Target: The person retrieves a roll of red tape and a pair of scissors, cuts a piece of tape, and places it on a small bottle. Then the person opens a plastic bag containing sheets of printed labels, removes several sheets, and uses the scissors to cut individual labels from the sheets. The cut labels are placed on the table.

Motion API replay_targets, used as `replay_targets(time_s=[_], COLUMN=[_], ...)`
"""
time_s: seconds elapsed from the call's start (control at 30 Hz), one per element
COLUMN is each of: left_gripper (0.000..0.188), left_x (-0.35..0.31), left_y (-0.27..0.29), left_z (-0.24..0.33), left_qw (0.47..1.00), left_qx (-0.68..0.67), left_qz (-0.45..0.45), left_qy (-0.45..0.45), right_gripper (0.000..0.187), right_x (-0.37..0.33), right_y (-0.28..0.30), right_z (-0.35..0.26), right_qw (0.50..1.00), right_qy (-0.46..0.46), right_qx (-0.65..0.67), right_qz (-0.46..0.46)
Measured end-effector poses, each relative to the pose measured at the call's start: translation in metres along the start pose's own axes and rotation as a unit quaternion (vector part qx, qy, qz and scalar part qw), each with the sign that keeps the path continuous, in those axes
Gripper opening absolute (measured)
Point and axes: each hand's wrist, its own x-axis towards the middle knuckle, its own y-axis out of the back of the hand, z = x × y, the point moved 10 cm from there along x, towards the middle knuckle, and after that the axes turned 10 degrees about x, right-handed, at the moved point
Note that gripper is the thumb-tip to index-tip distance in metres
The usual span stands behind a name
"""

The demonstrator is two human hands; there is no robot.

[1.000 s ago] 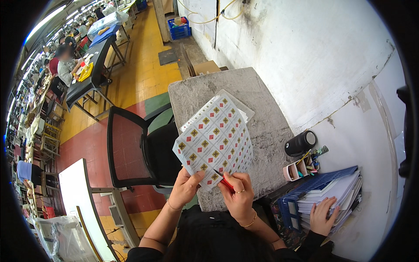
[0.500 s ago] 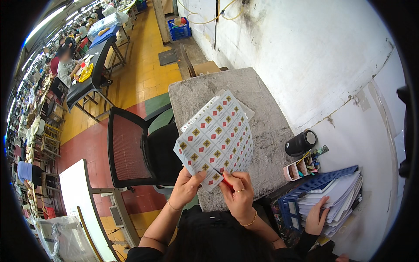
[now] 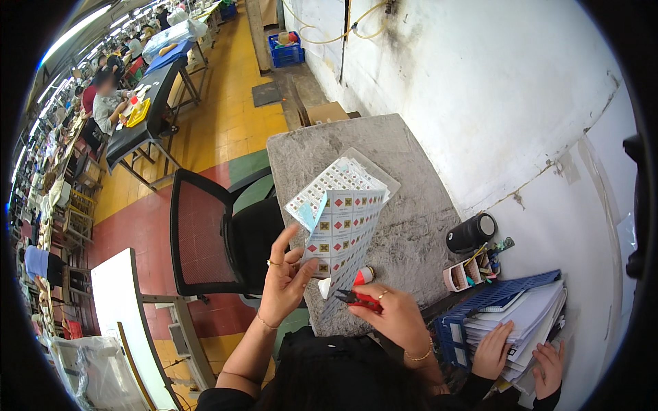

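Note:
My left hand [image 3: 282,288] pinches the left edge of a label sheet [image 3: 346,229] printed with rows of red diamonds and yellow-and-black squares. The sheet is tilted and bowed, and a pale blue underside shows at its far left corner. In my right hand [image 3: 401,322] is a pair of red-handled scissors [image 3: 369,306], the dark blades at the sheet's lower right end. Whether the blades touch the sheet cannot be made out. Beyond the sheet, a stack of similar printed sheets [image 3: 310,197] lies on the grey cloth-covered table [image 3: 411,226]. A red-and-white object [image 3: 365,275] is partly hidden behind the sheet.
A black cylinder [image 3: 471,233] and a pen holder [image 3: 466,270] stand at the table's right. Beside me, another person's hands [image 3: 495,349] rest on papers [image 3: 521,315] in a blue tray [image 3: 456,325]. A black mesh chair [image 3: 205,233] is left of the table; a wall [image 3: 480,109] bounds the right.
The sheet has turned more upright and moved nearer, uncovering the stack behind it. My right hand has moved right and down with the scissors. The other person's second hand has come onto the papers.

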Motion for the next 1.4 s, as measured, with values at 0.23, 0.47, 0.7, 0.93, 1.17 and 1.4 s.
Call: replay_targets(time_s=[0.23, 0.47, 0.7, 0.93, 1.17, 1.4], left_gripper=[0.026, 0.029, 0.043, 0.054, 0.061, 0.062], left_x=[-0.009, -0.017, -0.024, -0.021, -0.024, -0.025], left_y=[-0.009, -0.009, -0.019, -0.027, -0.028, -0.028], left_z=[-0.012, -0.026, -0.022, -0.014, -0.011, -0.007], left_qw=[0.988, 0.970, 0.970, 0.977, 0.969, 0.975], left_qx=[0.061, -0.124, -0.082, -0.068, -0.015, -0.021], left_qz=[-0.100, -0.102, -0.133, -0.122, -0.177, -0.145], left_qy=[0.102, 0.181, 0.188, 0.163, 0.172, 0.169], right_gripper=[0.037, 0.038, 0.039, 0.038, 0.039, 0.042], right_x=[0.012, 0.010, 0.007, 0.004, 0.001, -0.006], right_y=[0.016, 0.005, 0.009, 0.011, 0.014, 0.014], right_z=[-0.022, -0.020, -0.024, -0.021, -0.024, -0.031], right_qw=[0.987, 0.982, 0.979, 0.982, 0.974, 0.960], right_qy=[0.133, 0.161, 0.164, 0.150, 0.174, 0.213], right_qx=[-0.052, -0.072, -0.084, -0.081, -0.087, -0.106], right_qz=[0.071, 0.060, 0.084, 0.084, 0.112, 0.148])
